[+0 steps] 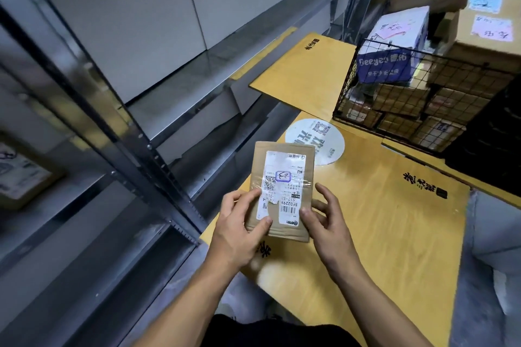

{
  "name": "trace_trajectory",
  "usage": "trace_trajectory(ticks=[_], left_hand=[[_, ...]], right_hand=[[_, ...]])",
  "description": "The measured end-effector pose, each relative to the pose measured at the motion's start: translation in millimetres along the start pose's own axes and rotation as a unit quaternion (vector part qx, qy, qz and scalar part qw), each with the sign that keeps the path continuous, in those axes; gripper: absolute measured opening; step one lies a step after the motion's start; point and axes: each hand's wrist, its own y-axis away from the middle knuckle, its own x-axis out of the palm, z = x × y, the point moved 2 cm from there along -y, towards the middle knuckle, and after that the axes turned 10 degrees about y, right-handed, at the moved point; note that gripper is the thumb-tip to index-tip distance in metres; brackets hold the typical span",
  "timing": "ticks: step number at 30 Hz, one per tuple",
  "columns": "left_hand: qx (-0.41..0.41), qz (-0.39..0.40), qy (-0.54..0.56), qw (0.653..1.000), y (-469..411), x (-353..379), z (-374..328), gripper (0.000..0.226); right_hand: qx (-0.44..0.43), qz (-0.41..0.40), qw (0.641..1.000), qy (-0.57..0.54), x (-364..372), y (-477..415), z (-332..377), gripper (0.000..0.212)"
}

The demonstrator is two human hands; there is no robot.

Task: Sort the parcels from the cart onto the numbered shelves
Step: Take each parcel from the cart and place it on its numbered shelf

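I hold a small flat brown parcel [283, 175] in front of me, its white shipping label facing up. My left hand [239, 222] grips its lower left edge, thumb lying on the label. My right hand [327, 220] pinches the lower right edge with the thumb on top and the other fingers spread loosely. The black wire cart [363, 87] stands at the upper right, stacked with several cardboard parcels and a blue-and-white box [392, 51]. Grey metal shelves [118, 132] run along my left.
Yellow cardboard sheets [394, 220] with black printing cover the floor, with a round white sticker [307, 132] beyond the parcel. One labelled parcel [22, 175] sits on a shelf at the far left. A steel shelf upright [158, 160] stands close to my left hand.
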Motion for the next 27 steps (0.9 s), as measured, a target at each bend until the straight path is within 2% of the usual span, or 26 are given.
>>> trace_trajectory(ticks=[7, 11, 15, 22, 24, 27], left_hand=[[-0.016, -0.084, -0.029, 0.996, 40.2, -55.7, 13.3, 0.055], [-0.031, -0.127, -0.040, 0.991, 79.2, -104.3, 17.5, 0.055], [-0.053, -0.173, -0.051, 0.982, 144.6, -157.1, 25.8, 0.055], [-0.077, -0.262, -0.082, 0.958, 282.7, -262.8, 42.8, 0.053], [-0.094, -0.287, -0.118, 0.946, 319.9, -291.9, 46.8, 0.054], [-0.149, -0.329, -0.232, 0.903, 372.0, -339.8, 52.6, 0.058]], right_hand=[[-0.022, 0.091, 0.996, 0.000, 62.1, 14.5, 20.3, 0.050], [-0.009, 0.148, 0.989, -0.004, 112.8, 40.8, 34.4, 0.057], [-0.038, 0.178, 0.982, 0.043, 175.8, 84.2, 49.5, 0.061], [-0.100, 0.277, 0.955, 0.018, 295.5, 192.3, 75.4, 0.061], [-0.118, 0.304, 0.945, 0.015, 327.0, 218.0, 80.0, 0.061], [-0.138, 0.334, 0.932, 0.013, 369.2, 253.3, 89.3, 0.058]])
